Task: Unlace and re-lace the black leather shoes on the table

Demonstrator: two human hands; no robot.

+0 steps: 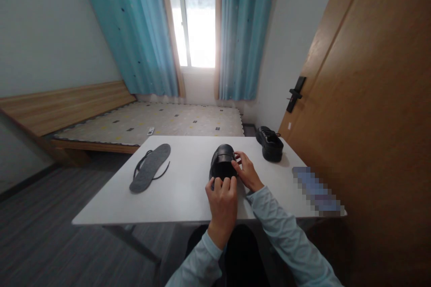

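Note:
A black shoe (224, 158) without laces in it stands on the white table in front of me, toe pointing away. My left hand (222, 202) grips the heel end, its fingers curled over the back rim. At the shoe's right side, my right hand (247, 171) holds the upper edge between thumb and fingers. To the left lies a grey insole (150, 168), with a dark shoelace (162, 172) partly under it. A second black shoe (270, 143), laced, sits near the table's far right corner.
The white table (188, 202) spans the space before me. A blurred-out flat bluish item (316, 190) lies at its right edge. Behind stand a bed (175, 119) with a small white object (151, 131) and a window with blue curtains. A wooden door (370, 98) is close on the right.

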